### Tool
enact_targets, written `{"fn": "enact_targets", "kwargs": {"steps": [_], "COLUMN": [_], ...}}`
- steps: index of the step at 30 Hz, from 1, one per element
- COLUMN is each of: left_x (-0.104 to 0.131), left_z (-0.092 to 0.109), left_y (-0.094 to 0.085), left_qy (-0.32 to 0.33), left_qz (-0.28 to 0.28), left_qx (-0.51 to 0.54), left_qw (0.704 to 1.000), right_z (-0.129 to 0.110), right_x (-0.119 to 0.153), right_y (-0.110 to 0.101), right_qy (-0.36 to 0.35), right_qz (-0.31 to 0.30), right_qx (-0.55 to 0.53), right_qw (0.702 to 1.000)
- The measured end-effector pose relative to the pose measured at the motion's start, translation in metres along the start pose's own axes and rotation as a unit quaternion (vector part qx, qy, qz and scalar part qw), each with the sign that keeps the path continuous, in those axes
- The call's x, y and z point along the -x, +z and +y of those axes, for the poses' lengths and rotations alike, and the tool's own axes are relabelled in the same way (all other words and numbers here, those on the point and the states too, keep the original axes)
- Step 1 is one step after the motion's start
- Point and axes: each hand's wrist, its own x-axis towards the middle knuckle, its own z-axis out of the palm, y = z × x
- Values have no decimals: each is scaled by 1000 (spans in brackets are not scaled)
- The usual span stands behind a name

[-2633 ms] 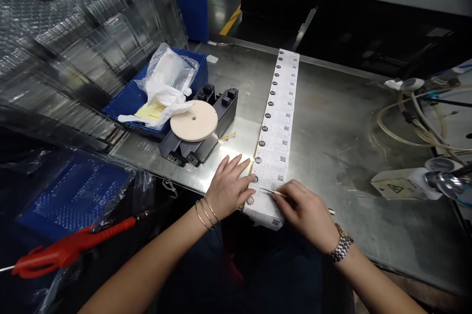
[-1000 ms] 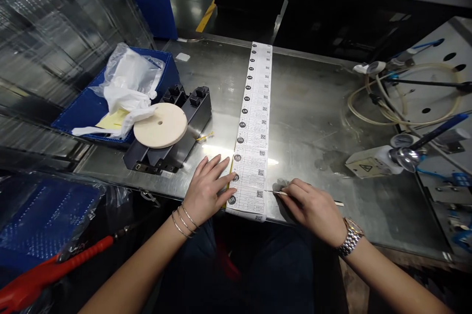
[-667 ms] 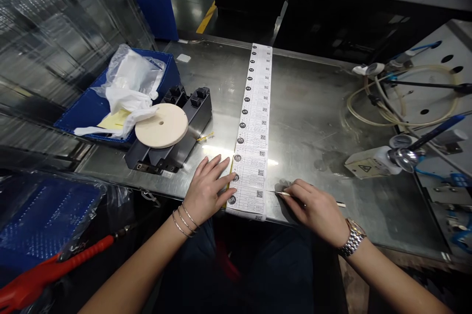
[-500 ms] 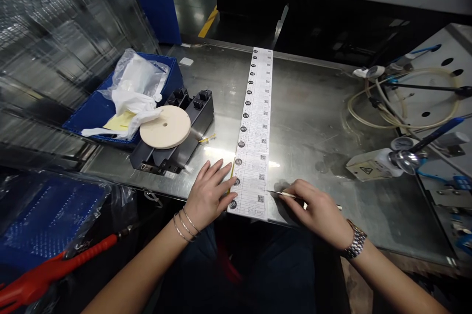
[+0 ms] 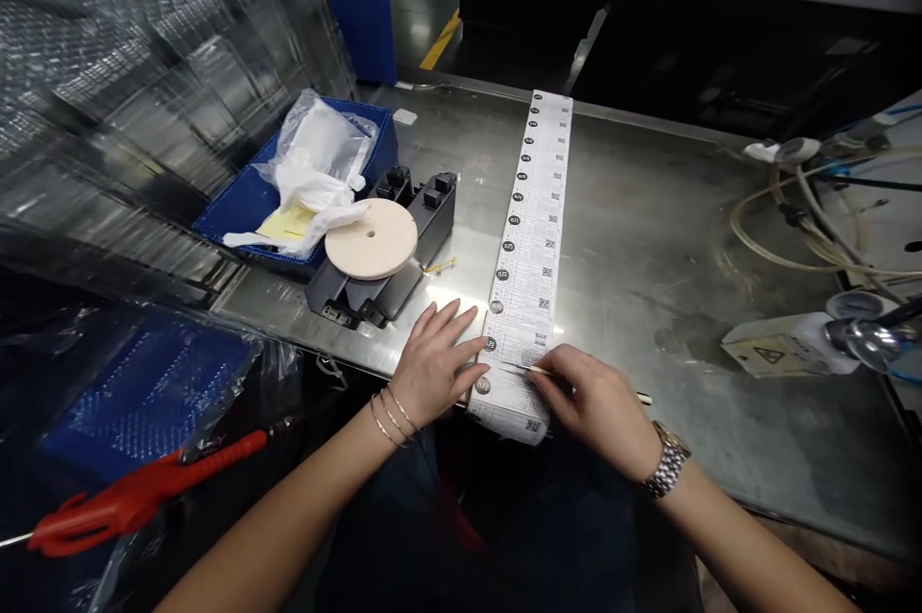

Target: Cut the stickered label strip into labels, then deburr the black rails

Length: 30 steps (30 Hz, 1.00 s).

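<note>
A long strip of white printed labels (image 5: 531, 229) runs across the metal table toward me, with black round marks and small square codes. Its near end bends down over the table's front edge. My left hand (image 5: 441, 365) lies with fingers spread at the strip's left edge, thumb and fingertips resting on the labels. In my right hand (image 5: 597, 402) is a slim craft knife (image 5: 643, 397) with a pale handle, pinched near its front. The thin blade lies over the strip close to the near end; its very tip is hard to make out.
Left of the strip, a pale round disc (image 5: 371, 238) rests on a dark metal fixture (image 5: 436, 209). Behind it stands a blue bin (image 5: 389, 137) with plastic bags and white gloves. A red air gun (image 5: 144, 498) is at lower left. Hoses and a labelled nozzle unit (image 5: 785, 344) are at right.
The knife has moved left from the strip's right edge to over the labels. The strip's near end now droops past the table edge. My left hand stays spread beside it. The view has shifted.
</note>
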Motion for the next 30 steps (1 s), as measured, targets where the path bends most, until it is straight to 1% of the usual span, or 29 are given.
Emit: {"fn": "enact_targets", "kwargs": {"steps": [3, 6, 10, 17, 21, 30], "left_x": [-1, 1, 1, 0, -1, 0], "left_z": [-1, 0, 0, -1, -2, -4], "left_y": [3, 2, 0, 1, 2, 3], "left_qy": [-4, -8, -11, -10, -12, 9], "left_qz": [-18, -31, -38, -38, -33, -9], "left_qx": [-4, 1, 2, 1, 1, -7], "left_qw": [1000, 999, 999, 999, 999, 1000], "right_z": [-7, -11, -13, -14, -7, 20], "right_x": [-9, -16, -19, -18, -13, 10], "right_y": [4, 9, 13, 12, 8, -6], "right_qy": [-36, -54, -63, -70, -71, -61], "right_qz": [17, 31, 30, 23, 23, 27], "right_qx": [61, 98, 125, 147, 148, 157], "right_qw": [997, 993, 990, 986, 986, 985]}}
